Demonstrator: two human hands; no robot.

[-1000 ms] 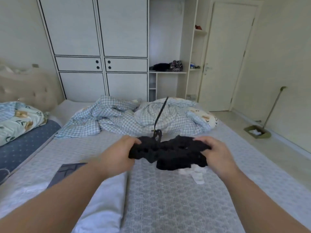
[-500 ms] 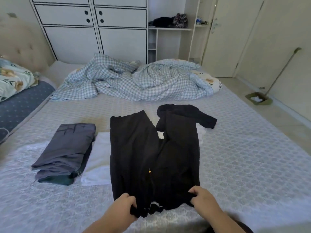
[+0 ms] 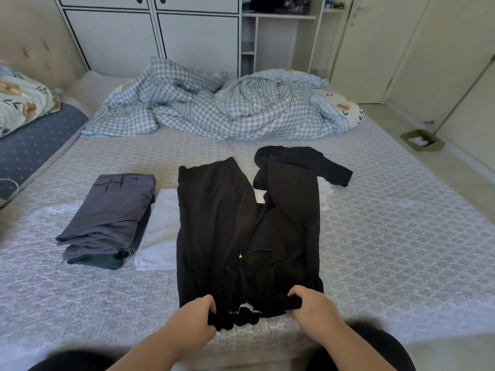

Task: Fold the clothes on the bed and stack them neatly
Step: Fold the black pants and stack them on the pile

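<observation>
The black trousers point(image 3: 241, 236) lie spread at frame centre on the bed point(image 3: 388, 250), as half a second ago. Left hand point(image 3: 192, 319) and right hand point(image 3: 312, 306) still grip the waistband; folded grey clothes point(image 3: 107, 220) sit left.

one black garment point(image 3: 241, 236), one grey folded stack point(image 3: 107, 220), two hands point(image 3: 192, 319), one checked duvet point(image 3: 214, 108)

Two bare arms, no sleeves. Left hand point(image 3: 197, 318) and right hand point(image 3: 312, 306) bare, no rings, no watch. Dark black clothes over both knees.
</observation>
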